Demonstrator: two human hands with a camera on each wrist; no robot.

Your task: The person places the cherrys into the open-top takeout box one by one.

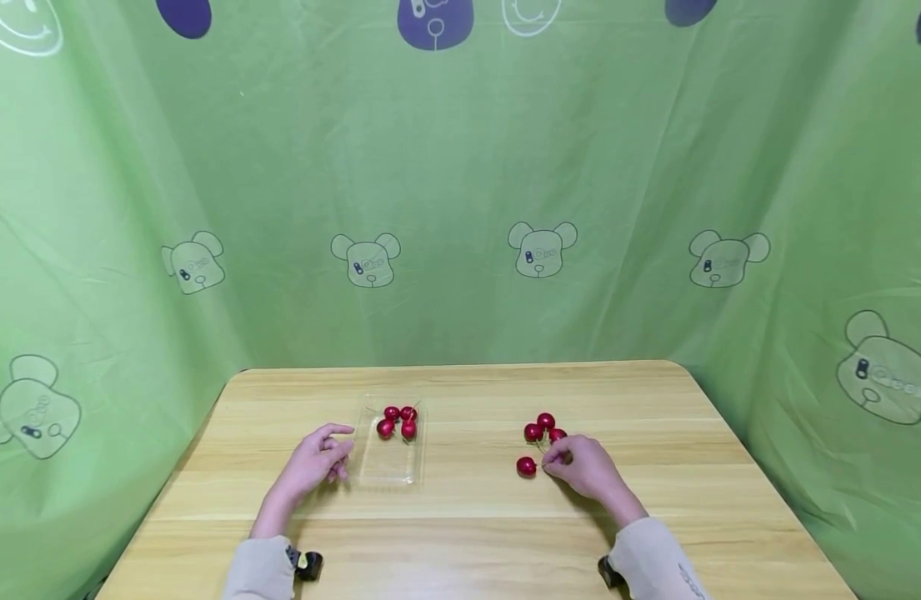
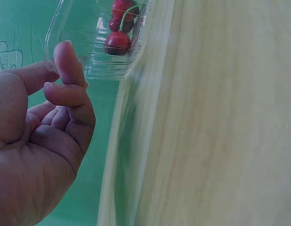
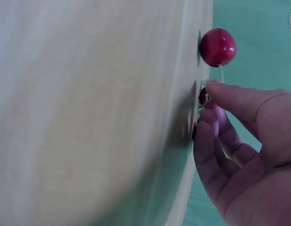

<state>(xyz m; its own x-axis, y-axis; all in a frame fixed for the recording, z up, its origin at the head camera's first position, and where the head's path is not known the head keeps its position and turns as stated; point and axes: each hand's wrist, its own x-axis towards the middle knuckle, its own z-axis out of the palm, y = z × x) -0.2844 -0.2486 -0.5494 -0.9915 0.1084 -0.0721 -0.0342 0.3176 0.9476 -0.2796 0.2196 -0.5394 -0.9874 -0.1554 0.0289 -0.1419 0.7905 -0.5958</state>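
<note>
My left hand (image 1: 318,461) hovers at the left side of a clear plastic box (image 1: 388,479), fingers loosely bent and holding nothing. In the left wrist view its fingertips (image 2: 67,54) overlap the box's near edge. Several red cherries (image 1: 386,428) with stems sit in the far part of that box. To the right, my right hand (image 1: 584,468) pinches the thin stem of a single cherry (image 1: 526,467) between thumb and fingertips. That cherry (image 3: 218,47) is beside the thumb in the right wrist view. Three more cherries (image 1: 533,432) cluster just beyond, one partly behind the hand.
The light wooden table (image 1: 460,550) has rounded far corners. Green curtain (image 1: 452,167) printed with bear heads hangs behind it and on both sides. Bare wood lies between the box and the loose cherries. Dark wrist devices (image 1: 308,566) show at both cuffs.
</note>
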